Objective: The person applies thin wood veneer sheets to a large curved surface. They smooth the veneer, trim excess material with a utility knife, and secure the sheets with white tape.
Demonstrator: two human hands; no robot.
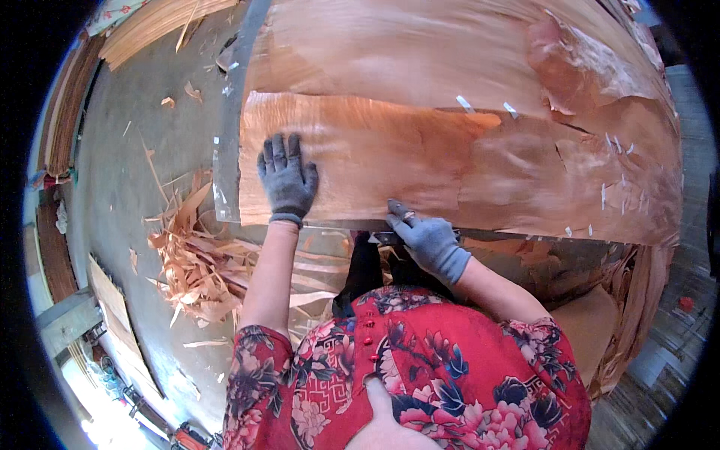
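Note:
A thin orange-brown sheet of wood veneer (360,154) lies along the near side of the table, on top of larger veneer sheets. My left hand (289,180), in a grey glove, rests flat on its left part with the fingers stretched away from me. At the sheet's near edge is my right hand (427,240), also gloved, its fingers bent and closed. A small piece of something shows at its fingertips, but I cannot make out what it is. Short white tape strips (511,110) stick to the veneer at several places.
A torn, crumpled veneer piece (577,67) lies at the far right of the table. Curled veneer scraps (191,262) are heaped on the floor (120,180) at the left. Stacked veneer (154,30) stands at the far left, and more sheets (637,300) hang at the near right.

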